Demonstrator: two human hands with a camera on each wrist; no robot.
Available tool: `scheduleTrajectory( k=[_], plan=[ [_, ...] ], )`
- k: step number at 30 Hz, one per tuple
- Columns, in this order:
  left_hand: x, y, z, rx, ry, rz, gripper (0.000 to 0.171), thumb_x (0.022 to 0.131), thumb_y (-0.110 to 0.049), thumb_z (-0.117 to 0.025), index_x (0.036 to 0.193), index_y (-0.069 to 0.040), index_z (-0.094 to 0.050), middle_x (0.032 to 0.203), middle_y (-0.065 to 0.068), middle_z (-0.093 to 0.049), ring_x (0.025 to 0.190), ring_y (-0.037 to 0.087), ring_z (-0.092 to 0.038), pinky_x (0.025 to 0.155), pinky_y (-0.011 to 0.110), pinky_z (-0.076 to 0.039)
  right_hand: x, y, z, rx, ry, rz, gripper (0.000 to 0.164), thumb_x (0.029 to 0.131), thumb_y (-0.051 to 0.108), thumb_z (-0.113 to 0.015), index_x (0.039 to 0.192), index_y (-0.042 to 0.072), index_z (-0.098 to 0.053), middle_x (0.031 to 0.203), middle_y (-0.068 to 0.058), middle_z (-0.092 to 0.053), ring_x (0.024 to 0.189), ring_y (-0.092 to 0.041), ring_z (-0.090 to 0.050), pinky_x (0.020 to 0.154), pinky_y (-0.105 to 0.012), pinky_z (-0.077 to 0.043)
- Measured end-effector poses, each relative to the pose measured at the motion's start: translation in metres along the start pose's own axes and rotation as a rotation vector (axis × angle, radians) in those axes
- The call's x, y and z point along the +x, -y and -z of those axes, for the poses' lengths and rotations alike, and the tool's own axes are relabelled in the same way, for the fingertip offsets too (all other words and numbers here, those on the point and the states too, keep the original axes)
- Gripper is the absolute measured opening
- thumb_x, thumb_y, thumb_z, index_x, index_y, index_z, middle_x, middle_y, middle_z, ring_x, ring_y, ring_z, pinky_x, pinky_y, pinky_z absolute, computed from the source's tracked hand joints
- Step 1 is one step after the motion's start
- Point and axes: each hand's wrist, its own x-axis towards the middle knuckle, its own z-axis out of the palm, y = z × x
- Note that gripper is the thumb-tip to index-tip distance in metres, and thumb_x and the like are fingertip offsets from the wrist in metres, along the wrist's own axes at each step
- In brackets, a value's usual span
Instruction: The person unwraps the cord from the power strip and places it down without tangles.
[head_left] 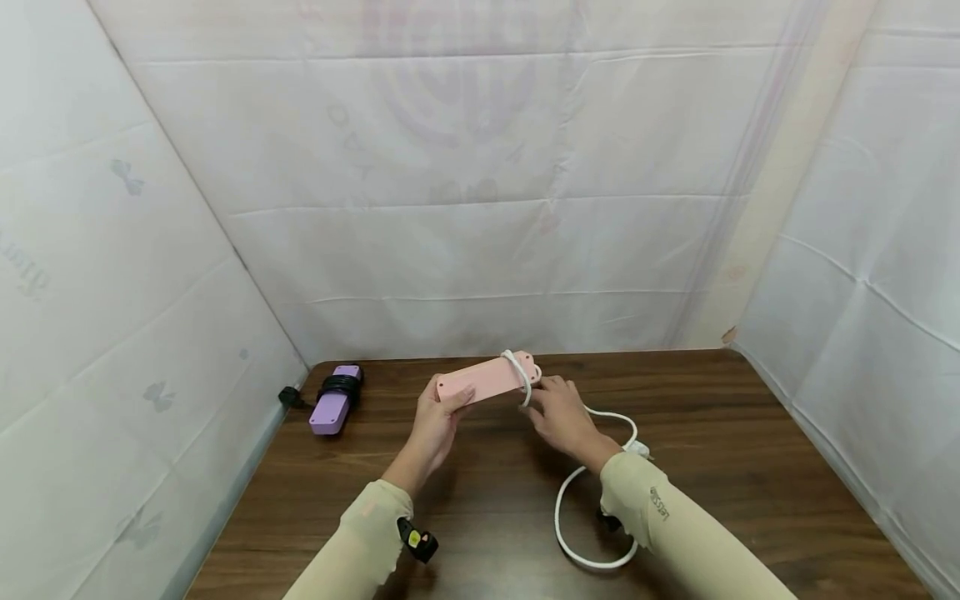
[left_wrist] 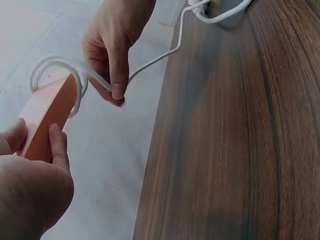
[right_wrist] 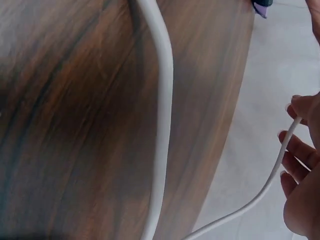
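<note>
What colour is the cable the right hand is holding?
White; the cable shows best in the right wrist view.

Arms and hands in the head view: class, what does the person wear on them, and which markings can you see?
Both hands, left and right, are bare, without gloves. The left sleeve and right sleeve are pale yellow-green. Dark lettering, too small to read surely, marks the right one. A small black device with a lime spot sits at the left cuff.
</note>
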Motion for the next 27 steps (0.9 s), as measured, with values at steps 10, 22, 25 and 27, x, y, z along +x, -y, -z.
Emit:
scheduleTrajectory(
  k=[10, 22, 25, 27],
  plan=[
    [0.003, -0.006, 0.016, 0.015, -0.087, -0.018, 0.025, 0.098, 0.011, -0.065, 0.105, -0.009, -0.053, 0.106, -0.001, -0.065, 0.093, 0.008, -0.070, 0.086, 0.027, -0.062, 0.010, -0.014, 0.012, 0.177, -0.120, -0.146, 0.020, 0.102, 0.015, -0.071, 0.114, 0.002, -0.080, 0.112, -0.016, -0.077, 0.110, -0.036, -0.071, 0.097, -0.054, -0.058],
    [0.001, -0.008, 0.025, 0.008, -0.068, -0.015, 0.023, 0.099, 0.010, -0.064, 0.107, -0.008, -0.052, 0.107, -0.001, -0.065, 0.094, 0.007, -0.070, 0.086, 0.024, -0.062, 0.021, -0.024, 0.025, 0.135, -0.099, -0.189, 0.024, 0.104, 0.016, -0.069, 0.119, 0.000, -0.078, 0.112, -0.018, -0.076, 0.109, -0.038, -0.071, 0.096, -0.055, -0.057],
    [0.000, -0.010, 0.026, 0.015, -0.051, -0.010, 0.023, 0.099, 0.009, -0.065, 0.106, -0.010, -0.053, 0.106, -0.002, -0.066, 0.094, 0.007, -0.070, 0.085, 0.023, -0.062, 0.021, -0.028, 0.024, 0.117, -0.089, -0.203, 0.025, 0.104, 0.018, -0.068, 0.119, 0.000, -0.078, 0.109, -0.017, -0.076, 0.106, -0.037, -0.070, 0.094, -0.054, -0.056],
    [-0.001, -0.010, 0.026, 0.011, -0.039, -0.001, 0.023, 0.099, 0.009, -0.065, 0.104, -0.011, -0.054, 0.105, -0.002, -0.066, 0.094, 0.007, -0.070, 0.084, 0.023, -0.061, 0.020, -0.030, 0.023, 0.107, -0.082, -0.207, 0.025, 0.104, 0.018, -0.068, 0.118, 0.000, -0.079, 0.106, -0.016, -0.076, 0.103, -0.036, -0.070, 0.092, -0.054, -0.056]
  ],
)
